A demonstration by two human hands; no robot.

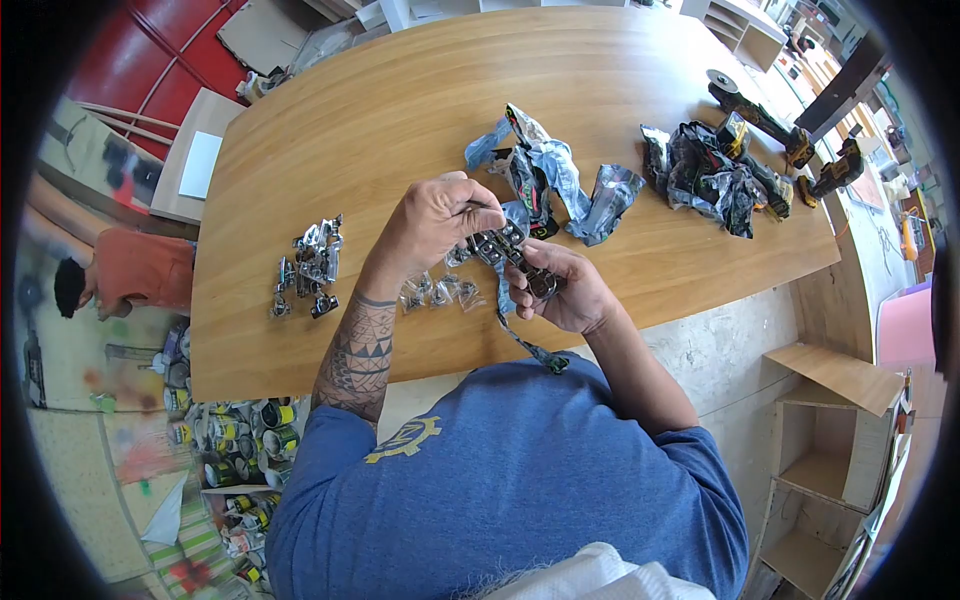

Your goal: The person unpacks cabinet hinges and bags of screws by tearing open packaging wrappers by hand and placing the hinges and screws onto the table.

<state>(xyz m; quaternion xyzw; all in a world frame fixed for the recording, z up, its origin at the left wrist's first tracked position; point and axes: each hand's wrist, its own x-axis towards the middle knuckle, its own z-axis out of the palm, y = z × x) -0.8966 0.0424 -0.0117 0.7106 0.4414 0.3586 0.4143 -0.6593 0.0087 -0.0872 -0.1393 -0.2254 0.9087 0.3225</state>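
above the near edge of the wooden table, in the head view, a person in a blue t-shirt works on dark metal hinges, which are held up off the table close to that edge. the right hand has its thumb and fingers curled around the lower end of the hinges, gripping them. the left hand is bent over their upper end, thumb and fingertips drawn together; whether it pinches the metal or something smaller, i cannot tell. on the table just beyond the hands lies crumpled blue and black wrapping, with a silvery packet beside it. small clear bags sit on the table near its front edge, partly behind the hands. a blue strip hangs down by the table's front edge. toward the table's left end is a pile of shiny metal hinges. toward its right end are a heap of black plastic, an angle grinder and a yellow-and-black drill. past the table's left end is another person in an orange shirt.
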